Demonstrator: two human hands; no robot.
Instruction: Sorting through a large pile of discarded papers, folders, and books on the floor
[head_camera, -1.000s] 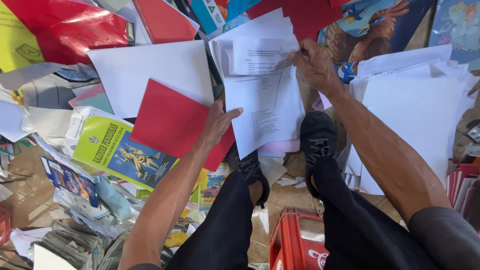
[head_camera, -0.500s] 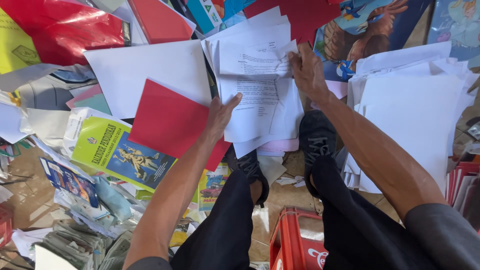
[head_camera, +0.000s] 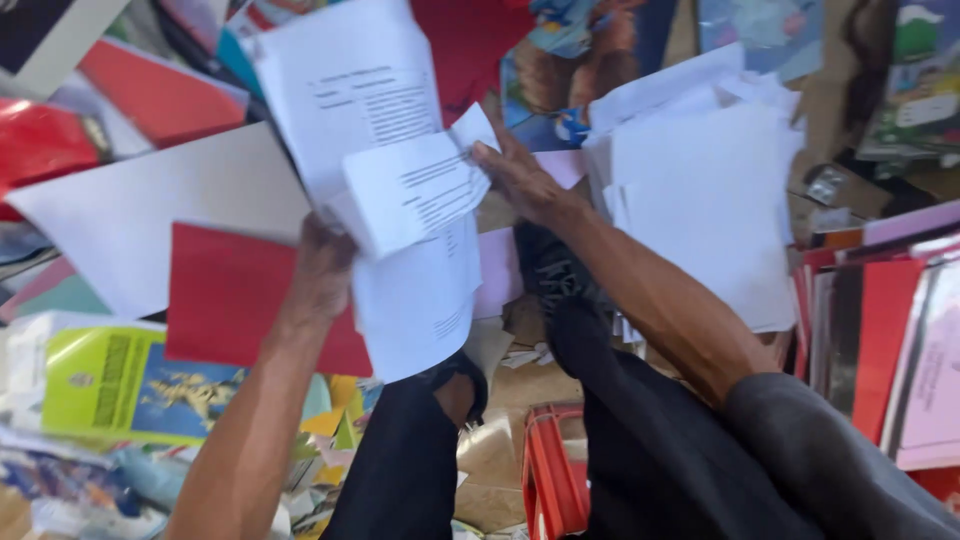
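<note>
A loose bundle of white printed sheets (head_camera: 400, 190) hangs in the air over my legs, folding in the middle. My left hand (head_camera: 318, 268) grips the bundle from below at its left edge. My right hand (head_camera: 520, 180) pinches the right edge of the same sheets near the top. A red card sheet (head_camera: 225, 295) lies under my left forearm, on a large blank white sheet (head_camera: 150, 210). My black shoes and dark trousers (head_camera: 560, 290) show below the papers.
A thick pile of white paper (head_camera: 700, 180) lies to the right. Red and pink folders (head_camera: 880, 340) stand at the far right. A yellow-green booklet (head_camera: 110, 380) lies at left. A red plastic crate (head_camera: 550, 480) sits between my legs. Colourful books and posters cover the floor behind.
Both hands have lifted the printed sheets off the floor and drawn them up toward me. The bundle now bends and overlaps instead of lying flat.
</note>
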